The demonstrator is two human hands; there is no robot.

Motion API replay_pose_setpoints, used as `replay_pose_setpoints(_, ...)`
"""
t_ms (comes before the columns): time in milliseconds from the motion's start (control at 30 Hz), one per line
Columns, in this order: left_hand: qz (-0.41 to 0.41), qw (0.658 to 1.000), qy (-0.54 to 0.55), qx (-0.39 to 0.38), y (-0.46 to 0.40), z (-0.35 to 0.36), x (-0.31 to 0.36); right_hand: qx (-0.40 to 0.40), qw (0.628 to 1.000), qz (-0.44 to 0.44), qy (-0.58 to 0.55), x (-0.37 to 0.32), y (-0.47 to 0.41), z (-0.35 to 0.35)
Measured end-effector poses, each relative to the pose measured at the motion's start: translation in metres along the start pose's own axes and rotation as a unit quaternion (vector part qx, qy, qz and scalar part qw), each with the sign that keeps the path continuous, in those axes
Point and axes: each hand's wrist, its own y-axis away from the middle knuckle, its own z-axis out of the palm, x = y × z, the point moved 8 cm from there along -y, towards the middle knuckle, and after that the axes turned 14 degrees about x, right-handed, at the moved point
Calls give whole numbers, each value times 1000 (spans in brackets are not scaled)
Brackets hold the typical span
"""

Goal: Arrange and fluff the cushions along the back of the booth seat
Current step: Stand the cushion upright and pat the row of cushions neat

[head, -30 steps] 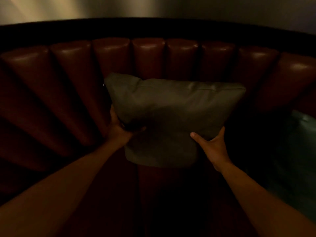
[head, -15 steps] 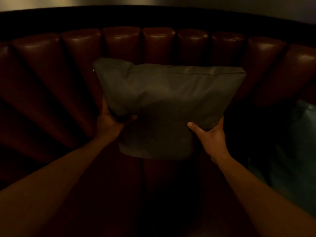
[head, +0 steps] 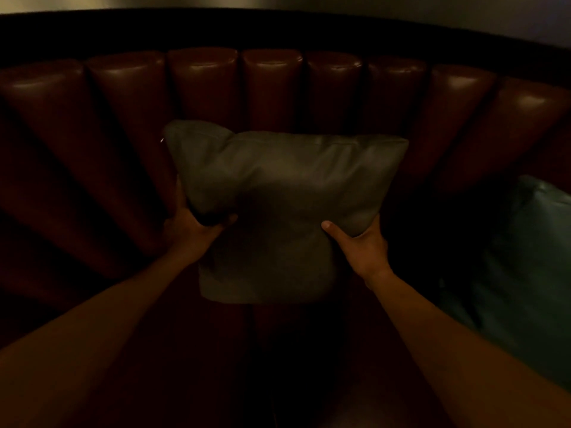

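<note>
Cushions are the business, and the biggest thing in view is the channelled red-brown backrest (head: pixel 278 84) of the booth, curving from the left edge round to the right. Against its middle channels a grey-green cushion (head: pixel 278 211) is held upright, its top seam up the backrest, its lower edge over the seat (head: pixel 216 350), which is too dark for contact to be told. At the right end a teal cushion (head: pixel 531 257) is propped, well apart from the grey one.

Fluffing looks to be the step in hand. The grey-green cushion is pinched in at its waist and its upper left corner is bunched, so the filling would be best squeezed inward from both sides, then let out, and the corner pulled square before the cushion is leaned flat and centred on the backrest. An even press from both sides is wanted, or it will be set down lopsided.

Now the hands. The left hand (head: pixel 193 231) is closed around the cushion's lower left side, thumb across the front, fingers hidden behind. The right hand (head: pixel 358 242) is clamped on the lower right side, thumb (head: pixel 332 227) pressed into the front face, fingers tucked out of sight behind
</note>
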Motion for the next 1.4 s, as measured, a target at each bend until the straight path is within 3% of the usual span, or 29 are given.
replay_pose_setpoints(100,2,1000,16,12,-3,-2,-2,-4,1000,3,-1,-3,-3,2)
replay_pose_setpoints(167,21,998,0,67,7,-11,5,48,997,-50,30,-12,2,-8)
replay_pose_setpoints(200,62,992,-14,110,17,-17,13,80,990,-98,54,-21,10,-14)
replay_pose_setpoints(267,235,956,-65,163,50,-20,36,129,964,-208,103,-38,35,-20)
replay_pose_setpoints(333,383,901,-172,106,85,7,38,102,941,-287,150,-39,63,-8)
replay_pose_setpoints(400,421,867,-266,28,106,40,18,31,927,-308,211,-19,81,16)
replay_pose_setpoints(633,399,848,-349,-13,79,75,0,-60,922,-252,287,2,62,53)
replay_pose_setpoints(800,403,867,-293,0,88,76,1,-106,922,-250,276,-2,66,43)
replay_pose_setpoints(867,383,894,-233,8,98,72,10,-99,922,-263,267,-2,67,27)
replay_pose_setpoints(967,391,906,-164,15,129,74,35,-31,935,-258,240,6,66,-18)
replay_pose_setpoints(1033,435,894,-108,-20,160,92,63,48,952,-223,203,18,63,-64)
replay_pose_setpoints(1100,422,903,-40,-63,186,114,91,120,968,-158,156,42,62,-115)
replay_pose_setpoints(1200,351,933,20,-73,217,139,139,231,960,-107,114,77,66,-203)
replay_pose_setpoints(1300,201,967,83,-134,241,181,170,334,933,-97,96,110,64,-296)
replay_pose_setpoints(1400,101,951,150,-251,275,237,191,407,911,-28,61,142,53,-373)
